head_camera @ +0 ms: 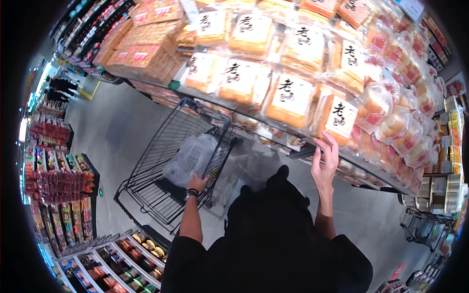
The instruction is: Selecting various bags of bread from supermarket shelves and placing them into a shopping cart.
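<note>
A black wire shopping cart (146, 183) stands at my left, with a clear plastic bag (192, 157) lying in it. My left hand (198, 183), a dark band at its wrist, rests at the bag's lower edge by the cart's side; its fingertips are partly hidden, so its hold is unclear. Raised in front of the display shelf, my right hand (326, 155) has its fingers apart and holds nothing. Its fingertips are at the lower edge of a wrapped bread package (336, 119) with a white label; whether they touch it is unclear. More such packages (289, 99) lie beside it.
Bagged round buns (397, 126) fill the display's right part, and stacked flat packages (146, 51) its left. Snack racks (62, 179) stand far left, a shelf of packaged goods (124, 260) lower left. Another cart (427, 229) is at right. People in dark clothing (63, 86) stand far off at upper left.
</note>
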Action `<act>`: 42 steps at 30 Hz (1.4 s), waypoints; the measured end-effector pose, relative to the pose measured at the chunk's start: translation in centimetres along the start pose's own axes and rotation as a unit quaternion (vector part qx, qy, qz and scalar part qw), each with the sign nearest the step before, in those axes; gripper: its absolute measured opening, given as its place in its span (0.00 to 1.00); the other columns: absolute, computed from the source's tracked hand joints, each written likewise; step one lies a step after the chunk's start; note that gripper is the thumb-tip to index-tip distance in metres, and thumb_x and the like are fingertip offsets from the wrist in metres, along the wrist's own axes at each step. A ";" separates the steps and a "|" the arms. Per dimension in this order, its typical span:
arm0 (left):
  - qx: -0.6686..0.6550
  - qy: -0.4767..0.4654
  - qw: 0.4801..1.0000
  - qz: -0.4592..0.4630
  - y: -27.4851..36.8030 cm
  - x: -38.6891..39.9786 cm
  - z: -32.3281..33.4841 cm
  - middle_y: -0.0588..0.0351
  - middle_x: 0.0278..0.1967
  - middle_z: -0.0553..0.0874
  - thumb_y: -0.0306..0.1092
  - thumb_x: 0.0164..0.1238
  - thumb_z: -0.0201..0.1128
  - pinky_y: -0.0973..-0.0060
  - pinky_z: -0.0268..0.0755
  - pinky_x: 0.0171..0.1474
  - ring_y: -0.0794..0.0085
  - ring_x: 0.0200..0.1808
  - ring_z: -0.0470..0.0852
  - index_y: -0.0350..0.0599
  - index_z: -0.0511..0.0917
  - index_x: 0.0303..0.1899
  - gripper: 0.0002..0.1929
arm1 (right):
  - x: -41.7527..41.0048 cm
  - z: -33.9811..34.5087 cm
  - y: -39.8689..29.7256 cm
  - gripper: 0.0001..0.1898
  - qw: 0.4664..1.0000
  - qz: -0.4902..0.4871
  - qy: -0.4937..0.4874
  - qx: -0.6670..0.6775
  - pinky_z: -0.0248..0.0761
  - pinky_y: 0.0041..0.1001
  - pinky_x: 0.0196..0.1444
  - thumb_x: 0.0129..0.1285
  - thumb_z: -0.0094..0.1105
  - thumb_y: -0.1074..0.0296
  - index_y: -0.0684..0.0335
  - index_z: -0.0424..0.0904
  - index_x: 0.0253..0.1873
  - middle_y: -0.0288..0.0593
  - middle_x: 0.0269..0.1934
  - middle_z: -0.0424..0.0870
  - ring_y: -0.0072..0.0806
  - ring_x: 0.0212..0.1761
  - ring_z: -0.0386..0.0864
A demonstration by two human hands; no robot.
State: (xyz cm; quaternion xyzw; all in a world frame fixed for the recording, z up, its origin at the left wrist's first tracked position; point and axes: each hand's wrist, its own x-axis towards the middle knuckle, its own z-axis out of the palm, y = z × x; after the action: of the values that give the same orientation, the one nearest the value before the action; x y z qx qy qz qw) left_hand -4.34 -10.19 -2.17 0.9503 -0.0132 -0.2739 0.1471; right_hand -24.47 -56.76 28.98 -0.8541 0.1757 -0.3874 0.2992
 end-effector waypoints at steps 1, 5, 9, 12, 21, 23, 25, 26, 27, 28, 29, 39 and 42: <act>-0.007 0.001 1.000 -0.008 -1.8 -0.2 1.2 0.32 0.70 0.77 0.69 0.69 0.62 0.53 0.68 0.72 0.40 0.70 0.77 0.37 0.71 0.73 0.45 | -1.1 1.1 -1.5 0.13 0.999 -0.015 -0.033 -0.009 0.71 0.41 0.71 0.68 0.56 0.86 0.69 0.84 0.54 0.56 0.65 0.80 0.50 0.69 0.79; -0.095 -0.098 0.991 0.015 -2.9 1.9 1.3 0.35 0.47 0.90 0.73 0.73 0.54 0.55 0.73 0.67 0.42 0.59 0.86 0.37 0.82 0.62 0.42 | -6.0 6.1 -5.2 0.14 0.985 -0.015 -0.157 0.065 0.76 0.39 0.64 0.63 0.56 0.88 0.68 0.85 0.50 0.54 0.63 0.80 0.49 0.64 0.81; -0.141 -0.137 0.980 0.041 -2.8 0.2 0.2 0.42 0.34 0.92 0.77 0.73 0.48 0.53 0.78 0.59 0.46 0.51 0.90 0.37 0.87 0.53 0.44 | -10.6 13.6 -7.8 0.16 0.922 -0.061 -0.364 0.116 0.75 0.40 0.66 0.65 0.61 0.81 0.65 0.82 0.57 0.53 0.66 0.78 0.50 0.66 0.79; -0.157 -0.117 0.981 0.010 -2.6 -0.8 1.4 0.45 0.28 0.91 0.77 0.72 0.50 0.56 0.80 0.53 0.51 0.42 0.91 0.37 0.88 0.44 0.43 | -14.3 22.1 -7.3 0.22 0.864 -0.115 -0.479 0.105 0.69 0.43 0.74 0.66 0.62 0.76 0.62 0.79 0.65 0.54 0.72 0.73 0.53 0.75 0.72; -0.038 -0.023 0.999 -0.012 1.3 -7.2 5.7 0.37 0.55 0.89 0.65 0.78 0.53 0.51 0.80 0.61 0.43 0.58 0.87 0.39 0.88 0.54 0.34 | -19.9 32.8 -1.3 0.29 0.775 -0.268 -0.551 -0.154 0.54 0.64 0.79 0.62 0.67 0.69 0.56 0.76 0.70 0.53 0.74 0.70 0.55 0.84 0.57; -0.031 -0.043 0.998 -0.020 0.7 -9.5 6.9 0.38 0.55 0.89 0.55 0.74 0.60 0.52 0.78 0.64 0.44 0.60 0.86 0.43 0.89 0.54 0.25 | -22.6 31.0 -0.9 0.27 0.767 -0.281 -0.547 -0.182 0.53 0.68 0.78 0.65 0.65 0.66 0.52 0.77 0.70 0.54 0.74 0.71 0.55 0.83 0.58; -0.036 -0.045 0.998 -0.025 1.0 -11.6 8.8 0.38 0.55 0.89 0.48 0.71 0.61 0.52 0.78 0.64 0.44 0.59 0.87 0.43 0.89 0.54 0.22 | -24.2 28.3 0.0 0.28 0.773 -0.301 -0.531 -0.175 0.55 0.69 0.77 0.62 0.68 0.64 0.52 0.78 0.68 0.54 0.71 0.74 0.55 0.82 0.60; -0.040 -0.042 0.998 -0.023 1.6 -12.6 9.7 0.37 0.54 0.89 0.47 0.71 0.60 0.51 0.78 0.64 0.43 0.58 0.87 0.42 0.88 0.54 0.21 | -24.7 26.9 0.4 0.28 0.777 -0.298 -0.529 -0.167 0.57 0.68 0.76 0.61 0.69 0.64 0.52 0.79 0.67 0.54 0.69 0.75 0.55 0.81 0.61; -0.044 -0.041 0.998 -0.018 2.3 -13.5 10.5 0.36 0.53 0.90 0.45 0.70 0.59 0.51 0.78 0.64 0.42 0.57 0.87 0.41 0.88 0.53 0.21 | -24.8 25.6 0.9 0.28 0.782 -0.292 -0.527 -0.161 0.59 0.68 0.75 0.59 0.70 0.65 0.52 0.79 0.66 0.55 0.67 0.76 0.54 0.80 0.62; -0.055 -0.038 0.998 -0.021 2.2 -14.4 11.4 0.34 0.51 0.89 0.46 0.69 0.59 0.51 0.78 0.63 0.41 0.57 0.87 0.39 0.89 0.50 0.21 | -25.2 24.5 1.1 0.28 0.781 -0.296 -0.527 -0.155 0.59 0.68 0.75 0.59 0.70 0.65 0.52 0.79 0.66 0.55 0.67 0.76 0.54 0.80 0.62; -0.055 -0.035 0.997 -0.028 1.8 -15.5 12.3 0.34 0.51 0.89 0.46 0.69 0.59 0.51 0.78 0.63 0.41 0.57 0.87 0.39 0.89 0.50 0.21 | -25.6 23.3 1.4 0.26 0.789 -0.293 -0.527 -0.115 0.61 0.65 0.73 0.57 0.70 0.67 0.54 0.79 0.63 0.53 0.64 0.76 0.53 0.77 0.64; -0.024 -0.041 0.994 -0.098 10.7 -25.5 18.7 0.34 0.49 0.90 0.50 0.68 0.60 0.49 0.79 0.60 0.41 0.53 0.88 0.42 0.90 0.49 0.22 | -29.0 11.4 9.8 0.27 0.836 -0.281 -0.470 -0.016 0.65 0.61 0.68 0.52 0.69 0.71 0.56 0.79 0.61 0.53 0.60 0.75 0.55 0.77 0.63; 0.011 -0.036 0.994 -0.103 11.6 -29.2 22.1 0.36 0.50 0.90 0.51 0.69 0.60 0.49 0.78 0.62 0.43 0.56 0.88 0.46 0.90 0.51 0.22 | -30.7 7.5 11.3 0.23 0.828 -0.291 -0.480 -0.015 0.68 0.62 0.66 0.58 0.67 0.67 0.55 0.79 0.60 0.53 0.59 0.76 0.55 0.77 0.63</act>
State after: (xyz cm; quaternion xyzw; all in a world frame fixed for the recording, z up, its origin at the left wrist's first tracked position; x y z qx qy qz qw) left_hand -40.14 -24.18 -1.57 0.9377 0.0760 -0.3216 0.1074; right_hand -39.06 -46.23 0.68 -0.9485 -0.2409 0.0047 0.2058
